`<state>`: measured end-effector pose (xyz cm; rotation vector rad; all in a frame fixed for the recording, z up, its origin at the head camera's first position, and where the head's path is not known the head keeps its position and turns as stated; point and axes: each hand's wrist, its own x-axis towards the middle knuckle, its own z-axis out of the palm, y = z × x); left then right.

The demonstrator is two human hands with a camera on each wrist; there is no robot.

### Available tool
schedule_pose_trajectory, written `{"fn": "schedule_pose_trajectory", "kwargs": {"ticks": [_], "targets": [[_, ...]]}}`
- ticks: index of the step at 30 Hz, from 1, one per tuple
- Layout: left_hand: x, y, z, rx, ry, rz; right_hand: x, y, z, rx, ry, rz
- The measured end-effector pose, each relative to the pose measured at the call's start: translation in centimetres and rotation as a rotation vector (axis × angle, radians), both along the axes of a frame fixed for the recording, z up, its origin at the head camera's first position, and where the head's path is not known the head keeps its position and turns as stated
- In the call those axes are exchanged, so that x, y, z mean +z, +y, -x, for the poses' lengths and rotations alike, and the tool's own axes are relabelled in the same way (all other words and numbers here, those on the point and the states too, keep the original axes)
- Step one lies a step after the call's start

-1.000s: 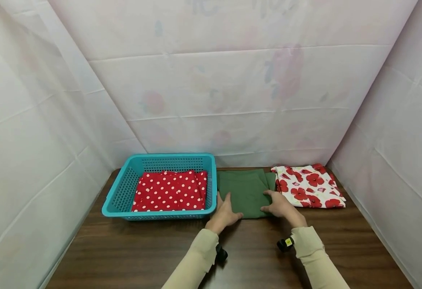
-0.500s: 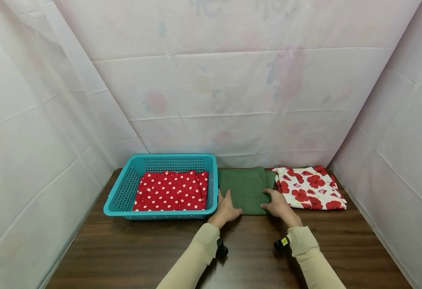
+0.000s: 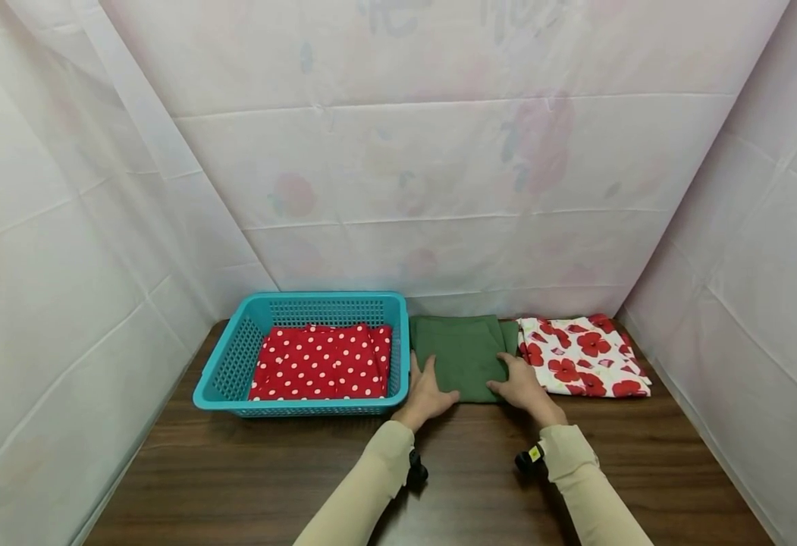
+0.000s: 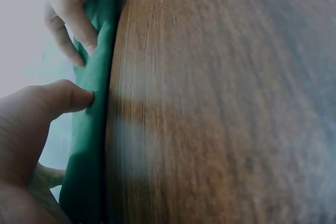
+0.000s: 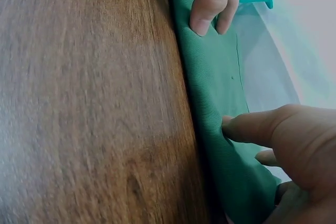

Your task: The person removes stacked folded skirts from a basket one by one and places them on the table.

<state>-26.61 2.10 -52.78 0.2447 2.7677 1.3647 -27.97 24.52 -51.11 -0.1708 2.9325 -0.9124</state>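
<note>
One green cloth (image 3: pixel 468 356) lies folded; from the head, our left hand (image 3: pixel 425 396) rests at its seven o'clock, our right hand (image 3: pixel 526 385) at four, the basket (image 3: pixel 302 408) at nine. From the left wrist, our left thumb (image 4: pixel 60 98) presses the six-o'clock edge, unclenched; from the right wrist, our right thumb (image 5: pixel 254 128) likewise. We're probably squaring it; next calls for lifting off gently.

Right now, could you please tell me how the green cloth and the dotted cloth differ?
The green cloth is plain, while the dotted cloth is red with white dots. The green cloth lies on the table, the dotted cloth inside the teal basket. The left hand and right hand touch the green cloth; neither touches the dotted cloth. Both look folded.
</note>
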Motion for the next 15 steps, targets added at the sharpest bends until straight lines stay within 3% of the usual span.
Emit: {"fn": "schedule_pose_trajectory", "kwargs": {"ticks": [10, 15], "targets": [[-0.2, 0.0, -0.2, -0.059, 0.065, 0.046, 0.7, 0.9, -0.6, -0.013, 0.003, 0.055], [0.4, -0.1, -0.7, -0.119, 0.096, 0.151, 1.4, 0.9, -1.1, 0.026, 0.059, 0.061]]}}
